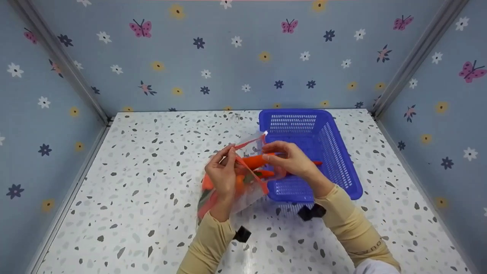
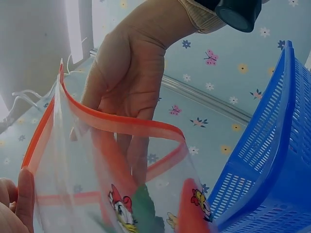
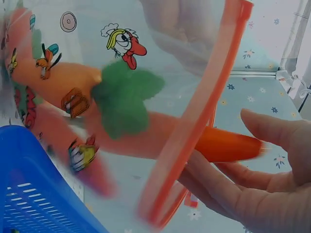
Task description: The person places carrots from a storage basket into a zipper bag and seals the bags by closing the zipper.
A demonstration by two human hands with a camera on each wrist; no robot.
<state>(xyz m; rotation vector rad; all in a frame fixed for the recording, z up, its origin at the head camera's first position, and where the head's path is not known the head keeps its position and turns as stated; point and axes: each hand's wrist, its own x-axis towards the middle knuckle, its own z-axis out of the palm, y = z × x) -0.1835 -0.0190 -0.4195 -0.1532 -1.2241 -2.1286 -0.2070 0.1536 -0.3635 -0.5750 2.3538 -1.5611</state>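
Observation:
My left hand (image 1: pixel 222 175) pinches the orange-trimmed rim of a clear plastic bag (image 1: pixel 262 186) printed with cartoon figures. A carrot (image 3: pixel 228 144) with a green top lies in the bag, its bare tip sticking out of the mouth. Under that tip run the extended fingers of my right hand (image 3: pixel 262 184), while its thumb stands apart above. In the left wrist view, the right hand (image 2: pixel 133 73) reaches down at the bag's opening. Other orange and red vegetable-like pieces show through the plastic.
A blue slotted basket (image 1: pixel 342 160) stands right beside the bag, partly under the right forearm. A thin red piece (image 1: pixel 317 163) shows in it. The speckled white tabletop (image 1: pixel 133 182) is bounded by flower-patterned panels (image 1: pixel 228 49) at the back and sides.

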